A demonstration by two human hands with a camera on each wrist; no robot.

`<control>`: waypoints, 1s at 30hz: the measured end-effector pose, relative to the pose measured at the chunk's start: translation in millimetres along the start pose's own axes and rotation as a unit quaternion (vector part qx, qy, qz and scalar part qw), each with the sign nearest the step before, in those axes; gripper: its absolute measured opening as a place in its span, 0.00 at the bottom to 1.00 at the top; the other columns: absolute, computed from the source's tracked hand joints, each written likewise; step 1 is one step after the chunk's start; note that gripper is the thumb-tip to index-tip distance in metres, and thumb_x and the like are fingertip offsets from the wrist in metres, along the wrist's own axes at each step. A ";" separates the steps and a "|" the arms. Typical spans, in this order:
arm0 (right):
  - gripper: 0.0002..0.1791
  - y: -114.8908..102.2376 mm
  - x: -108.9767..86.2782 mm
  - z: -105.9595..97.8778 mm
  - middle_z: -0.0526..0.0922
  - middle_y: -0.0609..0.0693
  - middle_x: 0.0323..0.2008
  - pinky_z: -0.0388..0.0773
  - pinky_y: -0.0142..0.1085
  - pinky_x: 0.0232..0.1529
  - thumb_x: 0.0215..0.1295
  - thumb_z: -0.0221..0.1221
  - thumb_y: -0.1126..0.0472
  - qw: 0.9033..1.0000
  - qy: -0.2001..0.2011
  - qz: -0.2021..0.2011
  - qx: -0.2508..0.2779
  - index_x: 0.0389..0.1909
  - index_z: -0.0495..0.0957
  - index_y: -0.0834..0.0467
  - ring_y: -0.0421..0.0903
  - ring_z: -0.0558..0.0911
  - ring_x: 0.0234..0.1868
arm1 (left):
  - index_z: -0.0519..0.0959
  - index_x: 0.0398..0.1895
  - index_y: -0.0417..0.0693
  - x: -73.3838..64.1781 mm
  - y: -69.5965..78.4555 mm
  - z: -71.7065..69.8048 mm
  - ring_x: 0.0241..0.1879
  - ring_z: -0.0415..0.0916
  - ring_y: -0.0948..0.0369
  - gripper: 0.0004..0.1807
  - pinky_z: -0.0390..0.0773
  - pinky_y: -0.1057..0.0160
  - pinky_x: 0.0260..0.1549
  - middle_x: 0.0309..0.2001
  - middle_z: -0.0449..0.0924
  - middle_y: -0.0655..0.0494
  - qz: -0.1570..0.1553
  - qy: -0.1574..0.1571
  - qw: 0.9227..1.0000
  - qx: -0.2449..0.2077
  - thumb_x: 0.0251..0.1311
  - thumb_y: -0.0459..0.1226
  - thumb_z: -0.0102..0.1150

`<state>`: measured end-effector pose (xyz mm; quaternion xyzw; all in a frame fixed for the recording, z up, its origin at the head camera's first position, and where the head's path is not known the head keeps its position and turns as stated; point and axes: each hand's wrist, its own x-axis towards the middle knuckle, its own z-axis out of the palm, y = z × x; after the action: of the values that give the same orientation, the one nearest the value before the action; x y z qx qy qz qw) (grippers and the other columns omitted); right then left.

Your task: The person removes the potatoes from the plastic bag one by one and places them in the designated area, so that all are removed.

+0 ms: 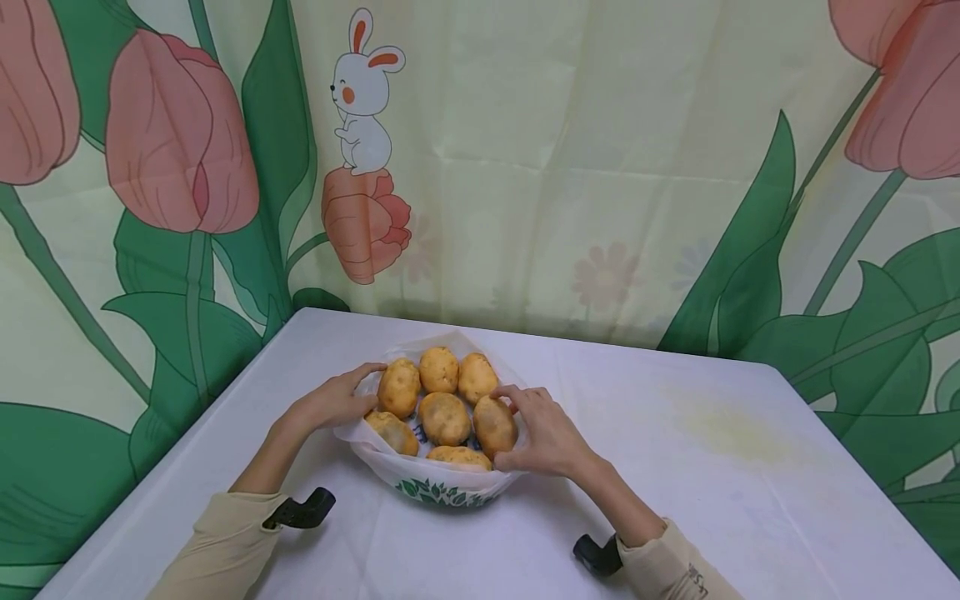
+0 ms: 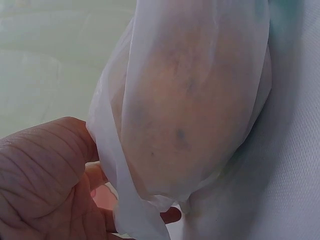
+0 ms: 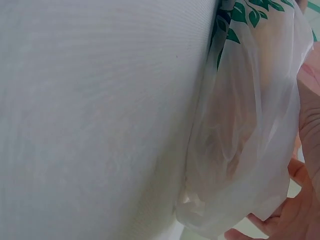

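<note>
Yellow-brown potatoes, one in the middle (image 1: 444, 419) and several around it, lie in a white translucent plastic bag (image 1: 375, 457) with green leaf print, its mouth spread wide. In the head view my left hand (image 1: 330, 403) is at the bag's left rim, beside the upper-left potato (image 1: 399, 388). The left wrist view shows its thumb and fingers about the plastic edge. My right hand (image 1: 546, 432) grips the right-hand potato (image 1: 495, 426), index fingertip at its top and thumb by its lower end. Part of the right hand (image 3: 307, 200) is hidden behind the bag in the right wrist view.
The bag stands on a table with a white cloth (image 1: 675, 467). A yellowish stain (image 1: 731, 421) marks the cloth on the right. Behind the table hangs a curtain (image 1: 510, 167) with tulips and a rabbit. Black wrist mounts (image 1: 303, 509) stick out near both sleeves.
</note>
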<state>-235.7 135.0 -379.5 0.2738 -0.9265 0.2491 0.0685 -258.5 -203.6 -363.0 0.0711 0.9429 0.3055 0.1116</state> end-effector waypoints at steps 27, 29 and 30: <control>0.44 8.7 -23.0 -35.3 0.82 0.52 0.51 0.71 0.62 0.60 0.49 0.75 0.54 0.989 0.096 0.043 0.103 0.69 0.68 0.44 0.58 0.76 0.58 | 0.59 0.78 0.45 1.0 -0.7 0.7 0.71 0.60 0.33 0.36 0.65 0.31 0.63 0.74 0.60 0.29 0.010 0.001 1.000 0.005 0.68 0.41 0.51; 0.44 12.3 -24.7 -37.8 0.82 0.52 0.52 0.70 0.61 0.62 0.49 0.75 0.54 0.988 0.099 0.046 0.106 0.69 0.68 0.45 0.56 0.77 0.57 | 0.59 0.78 0.45 1.1 -0.9 0.7 0.71 0.60 0.33 0.36 0.65 0.31 0.63 0.74 0.60 0.29 0.009 0.002 1.000 0.004 0.68 0.41 0.51; 0.43 14.3 -25.4 -39.0 0.82 0.53 0.52 0.70 0.61 0.62 0.50 0.75 0.55 0.988 0.101 0.048 0.107 0.69 0.68 0.46 0.55 0.77 0.57 | 0.59 0.79 0.45 1.1 -0.9 0.5 0.71 0.60 0.33 0.36 0.65 0.31 0.63 0.74 0.60 0.29 0.009 0.002 1.000 0.005 0.68 0.41 0.51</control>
<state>-222.4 176.8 -358.5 0.2086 -0.8948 0.3761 0.1196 -259.5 -203.9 -364.2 0.0795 0.9439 0.3021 0.1070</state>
